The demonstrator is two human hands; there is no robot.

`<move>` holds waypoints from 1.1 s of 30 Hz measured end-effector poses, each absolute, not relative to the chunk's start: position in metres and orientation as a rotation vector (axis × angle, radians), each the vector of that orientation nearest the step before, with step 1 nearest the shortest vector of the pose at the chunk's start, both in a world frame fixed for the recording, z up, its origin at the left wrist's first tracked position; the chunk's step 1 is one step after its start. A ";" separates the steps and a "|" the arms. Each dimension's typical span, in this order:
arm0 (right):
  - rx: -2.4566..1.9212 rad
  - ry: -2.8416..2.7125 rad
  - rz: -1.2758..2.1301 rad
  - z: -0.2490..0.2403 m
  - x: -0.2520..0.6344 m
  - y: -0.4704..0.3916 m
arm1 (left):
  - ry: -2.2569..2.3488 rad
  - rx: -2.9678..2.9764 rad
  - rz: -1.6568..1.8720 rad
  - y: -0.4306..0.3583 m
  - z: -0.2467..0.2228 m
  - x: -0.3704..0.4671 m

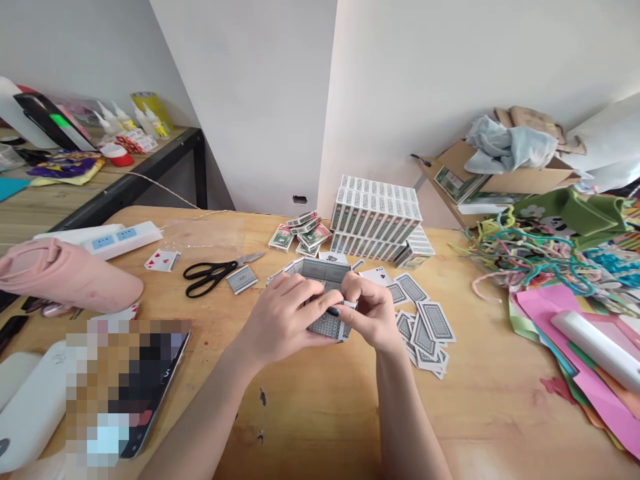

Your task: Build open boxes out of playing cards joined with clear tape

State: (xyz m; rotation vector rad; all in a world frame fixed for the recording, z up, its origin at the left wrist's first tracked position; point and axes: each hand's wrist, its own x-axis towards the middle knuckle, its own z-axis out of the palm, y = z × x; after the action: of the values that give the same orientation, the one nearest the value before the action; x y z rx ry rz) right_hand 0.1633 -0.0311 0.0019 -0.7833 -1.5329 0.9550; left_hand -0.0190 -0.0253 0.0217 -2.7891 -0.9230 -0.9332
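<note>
Both hands meet over a small box-like form built of folded playing cards (323, 270), grey-patterned backs outward. My left hand (293, 310) wraps round its left side and front. Fingers of my right hand (367, 310) pinch its right edge, the thumb near the front corner. Parts of the form are hidden behind the fingers. To the right lie loose playing cards (425, 333), mostly face down. Left of the hands are black-handled scissors (215, 273) and a small folded card (243, 280).
Stacked card boxes (377, 210) stand at the back, beside a few loose card packs (303, 233). A pink rolled case (75, 273), a power strip (120, 240) and a phone (160, 387) lie left. Coloured pipe cleaners (540, 253) and coloured sheets (575, 360) lie right.
</note>
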 end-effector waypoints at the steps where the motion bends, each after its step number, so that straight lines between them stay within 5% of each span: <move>1: -0.762 -1.513 0.970 0.001 0.163 -0.030 | -0.918 -2.785 -0.931 -0.025 0.021 -0.019; 33: -0.315 -1.350 1.272 -0.035 0.172 -0.012 | -0.945 -2.885 -0.873 -0.026 0.025 -0.020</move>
State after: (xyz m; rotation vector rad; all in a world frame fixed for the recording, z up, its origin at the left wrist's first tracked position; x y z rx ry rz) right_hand 0.1720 -0.0116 -0.0351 -0.3154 -1.3498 1.2724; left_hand -0.0200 -0.0260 0.0252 -2.8853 -0.9448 -0.8726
